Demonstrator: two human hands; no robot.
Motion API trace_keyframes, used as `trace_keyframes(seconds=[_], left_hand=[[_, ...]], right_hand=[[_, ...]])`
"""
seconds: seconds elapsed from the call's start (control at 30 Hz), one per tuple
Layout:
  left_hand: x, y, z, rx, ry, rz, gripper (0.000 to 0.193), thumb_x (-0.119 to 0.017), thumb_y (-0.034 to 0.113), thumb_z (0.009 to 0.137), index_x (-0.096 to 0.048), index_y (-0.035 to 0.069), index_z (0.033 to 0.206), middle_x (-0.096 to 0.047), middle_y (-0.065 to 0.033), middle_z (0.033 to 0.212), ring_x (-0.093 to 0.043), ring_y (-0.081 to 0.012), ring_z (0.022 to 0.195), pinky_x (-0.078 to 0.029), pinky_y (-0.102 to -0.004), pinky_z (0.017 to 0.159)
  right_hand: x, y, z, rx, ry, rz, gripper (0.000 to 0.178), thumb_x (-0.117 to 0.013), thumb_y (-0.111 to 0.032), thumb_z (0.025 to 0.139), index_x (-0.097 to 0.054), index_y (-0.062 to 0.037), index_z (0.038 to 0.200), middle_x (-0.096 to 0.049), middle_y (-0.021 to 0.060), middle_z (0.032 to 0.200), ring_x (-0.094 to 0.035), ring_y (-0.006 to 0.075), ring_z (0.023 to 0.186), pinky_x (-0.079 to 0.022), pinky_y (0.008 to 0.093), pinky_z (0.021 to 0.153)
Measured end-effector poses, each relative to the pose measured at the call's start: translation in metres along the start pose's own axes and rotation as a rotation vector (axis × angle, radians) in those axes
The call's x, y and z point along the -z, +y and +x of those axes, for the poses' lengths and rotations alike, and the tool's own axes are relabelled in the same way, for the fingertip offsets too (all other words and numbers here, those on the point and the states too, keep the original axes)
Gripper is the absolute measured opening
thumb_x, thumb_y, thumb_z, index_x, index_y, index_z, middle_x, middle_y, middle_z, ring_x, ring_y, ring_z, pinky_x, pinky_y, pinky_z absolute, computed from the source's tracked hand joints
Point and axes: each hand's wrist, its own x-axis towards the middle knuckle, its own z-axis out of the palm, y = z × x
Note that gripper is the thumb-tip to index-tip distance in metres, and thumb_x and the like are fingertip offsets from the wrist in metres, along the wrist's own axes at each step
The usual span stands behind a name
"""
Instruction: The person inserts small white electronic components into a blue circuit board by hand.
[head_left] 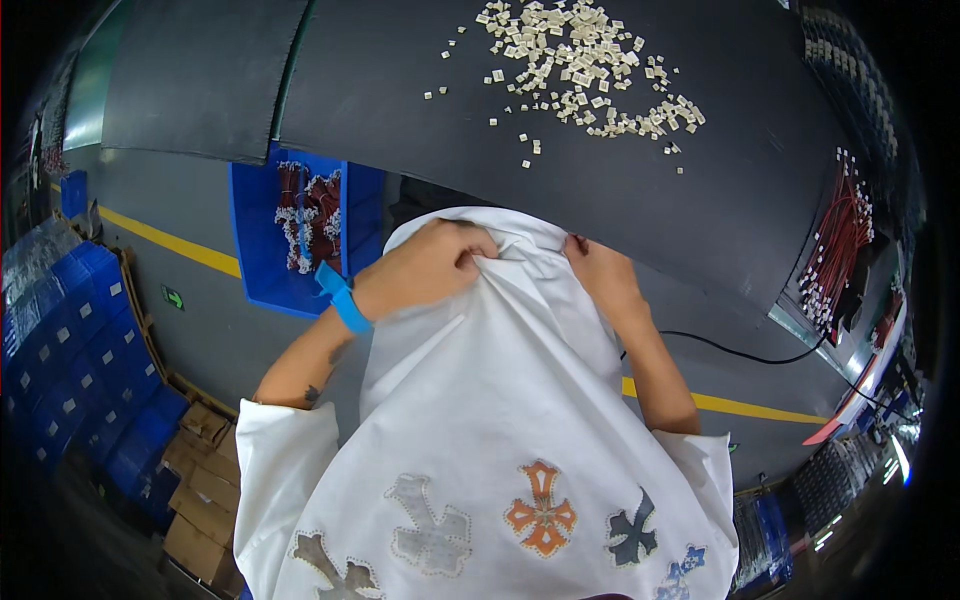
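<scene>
My left hand [432, 262], with a blue band [342, 297] round its wrist, is closed on the front of a white T-shirt [500, 390] that I wear. The cloth bunches into folds at its fingers. My right hand [605, 278] grips the same shirt farther right, close to the table edge, its fingertips partly hidden. Both hands are just below the black-topped table [400, 115]. A loose heap of small cream plastic connector housings [585, 65] lies on the table beyond them.
Left of my left hand, a blue bin [290, 299] holds bundled red wires with white ends [310, 215]. More red wires [840, 240] hang at the table's right end. A black cable [740, 352] runs on the right. Blue crates [85, 345] and cardboard boxes [205, 490] stand left.
</scene>
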Motion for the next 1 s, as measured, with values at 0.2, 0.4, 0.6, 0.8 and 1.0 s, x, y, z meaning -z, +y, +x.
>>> trace_keyframes(seconds=[0.2,0.4,0.6,0.8,1.0], left_hand=[[0.003,-0.020,0.004,0.251,0.231,-0.605,0.019,-0.043,-0.007,0.073,-0.060,-0.006,0.081,-0.060,-0.0071,0.073,-0.052,-0.0064,0.064,-0.044,-0.0228,0.059],[0.004,-0.004,0.023,0.308,0.446,-0.128,0.015,-0.052,0.000,0.075,-0.062,-0.003,0.085,-0.061,-0.0132,0.076,-0.056,-0.0216,0.063,-0.046,-0.0310,0.061],[-0.010,-0.017,0.033,-0.131,0.415,0.530,0.032,-0.052,0.005,0.076,-0.056,0.000,0.108,-0.055,-0.0214,0.108,-0.050,-0.0392,0.101,-0.038,-0.0470,0.088],[0.006,-0.018,0.023,-0.018,0.250,0.379,0.035,-0.055,0.004,0.075,-0.054,-0.002,0.110,-0.052,-0.0223,0.112,-0.048,-0.0380,0.106,-0.037,-0.0442,0.092],[0.059,0.076,-0.013,0.095,-0.051,0.036,0.016,-0.062,0.002,0.072,-0.061,-0.002,0.088,-0.061,-0.0145,0.079,-0.059,-0.0298,0.077,-0.046,-0.0369,0.069]], right_hand=[[0.008,-0.004,-0.001,-0.053,-0.068,-0.054,0.020,-0.057,-0.016,0.078,-0.062,-0.0017,0.091,-0.062,0.0154,0.086,-0.060,0.0313,0.079,-0.046,0.0356,0.073],[0.009,0.027,-0.001,-0.121,0.075,0.287,0.026,-0.064,-0.017,0.077,-0.063,-0.0010,0.096,-0.064,0.0069,0.095,-0.061,0.0200,0.084,-0.045,0.0279,0.079],[0.059,-0.040,-0.039,-0.241,-0.410,1.081,0.016,-0.058,0.007,0.076,-0.063,0.0026,0.091,-0.063,0.0081,0.092,-0.059,0.0141,0.082,-0.045,0.0242,0.075],[0.139,-0.097,-0.030,0.406,-0.048,0.726,0.015,-0.059,0.010,0.073,-0.062,0.0024,0.085,-0.063,0.0110,0.084,-0.061,0.0177,0.073,-0.048,0.0242,0.065],[0.155,-0.104,0.043,0.400,0.529,0.385,0.013,-0.061,0.007,0.073,-0.062,0.0033,0.085,-0.064,0.0125,0.084,-0.062,0.0194,0.068,-0.048,0.0244,0.061]])
